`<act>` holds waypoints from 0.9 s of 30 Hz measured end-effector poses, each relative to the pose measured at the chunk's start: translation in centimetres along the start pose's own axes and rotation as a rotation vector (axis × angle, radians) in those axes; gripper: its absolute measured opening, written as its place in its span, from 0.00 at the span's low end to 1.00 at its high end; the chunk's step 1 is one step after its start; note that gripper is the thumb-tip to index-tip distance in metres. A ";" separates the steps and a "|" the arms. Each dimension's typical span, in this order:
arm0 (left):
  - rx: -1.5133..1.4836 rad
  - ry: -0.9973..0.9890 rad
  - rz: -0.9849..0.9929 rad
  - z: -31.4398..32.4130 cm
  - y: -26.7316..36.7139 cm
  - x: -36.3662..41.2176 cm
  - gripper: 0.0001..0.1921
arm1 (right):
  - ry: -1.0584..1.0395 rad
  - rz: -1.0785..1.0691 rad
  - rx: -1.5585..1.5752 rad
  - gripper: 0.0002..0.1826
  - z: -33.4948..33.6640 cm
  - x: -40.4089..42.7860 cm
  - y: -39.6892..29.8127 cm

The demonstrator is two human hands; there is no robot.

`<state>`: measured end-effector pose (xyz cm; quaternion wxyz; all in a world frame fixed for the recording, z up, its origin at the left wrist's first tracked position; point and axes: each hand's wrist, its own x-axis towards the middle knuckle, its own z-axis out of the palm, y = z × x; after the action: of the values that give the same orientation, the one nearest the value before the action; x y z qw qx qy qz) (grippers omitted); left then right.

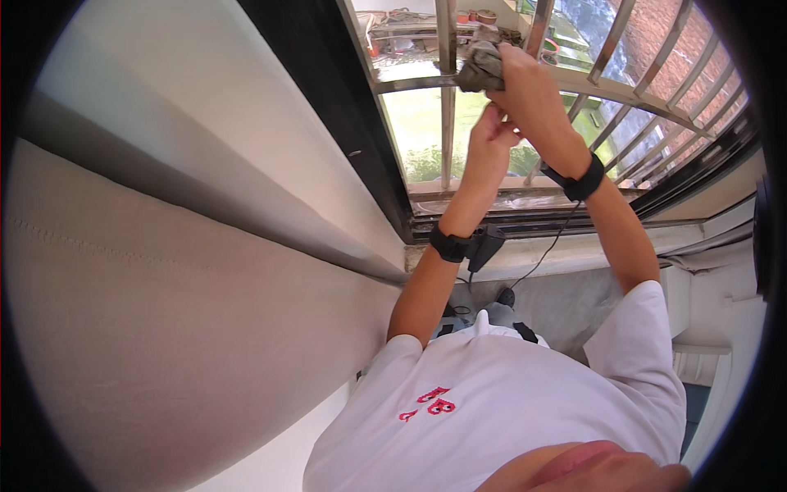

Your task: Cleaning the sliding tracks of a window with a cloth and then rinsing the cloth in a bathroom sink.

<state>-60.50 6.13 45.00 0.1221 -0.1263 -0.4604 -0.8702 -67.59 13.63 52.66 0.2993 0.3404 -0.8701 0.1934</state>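
Observation:
A crumpled grey-brown cloth (482, 66) is in my right hand (533, 89), pressed against the metal window grille (418, 83) where its horizontal rail passes. The bars and rail look brownish and stained. Just below, my left hand (493, 132) is raised with its fingers bent, close to the right palm. The right hand partly covers those fingertips, so whether they hold anything cannot be made out. Each wrist wears a black strap, and the left strap (454, 245) carries a small black device.
A black window frame (363, 141) runs down the left side, beside a beige curtain (184, 264). Along the bottom lie the sill (541, 261) and sliding track. A thin black cable (550, 246) hangs from the right wrist. Beyond the grille are plant pots (486, 16) and a lawn.

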 end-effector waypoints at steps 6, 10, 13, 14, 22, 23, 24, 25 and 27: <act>-0.056 -0.130 -0.074 1.0 -1.4 -2.9 0.34 | -0.026 0.099 0.060 0.25 -2.7 -3.9 0.2; 0.012 -0.181 -0.063 0.3 -2.1 -3.7 0.39 | 0.054 0.296 0.280 0.30 -3.3 -5.5 -0.9; 0.081 -0.067 0.062 0.1 -1.3 -3.4 0.39 | 0.266 0.092 0.261 0.29 -0.4 -3.7 -0.2; 0.033 -0.069 0.099 -0.5 -1.7 -2.8 0.39 | 0.206 0.041 0.309 0.30 0.7 -2.2 0.3; 0.259 0.074 0.053 -0.3 0.6 -4.8 0.37 | 0.234 0.024 0.482 0.33 3.5 -2.7 -0.9; 0.273 0.070 0.052 -0.2 0.5 -5.4 0.37 | 0.261 0.017 0.498 0.32 3.8 -3.5 -1.1; 0.361 0.099 0.050 -0.3 0.0 -6.2 0.36 | 0.245 0.050 0.555 0.32 3.4 -4.5 -1.2; 0.453 0.138 0.050 -0.5 -0.4 -7.2 0.35 | 0.223 0.078 0.621 0.32 3.2 -5.4 -1.2; 0.676 0.158 -0.092 -1.0 0.2 -9.2 0.32 | 0.174 0.144 0.717 0.32 3.1 -7.1 -1.0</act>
<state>-51.89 6.11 41.55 0.1529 0.0096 -0.7167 -0.6803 -63.90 14.65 45.86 0.2193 0.3439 -0.7402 0.5345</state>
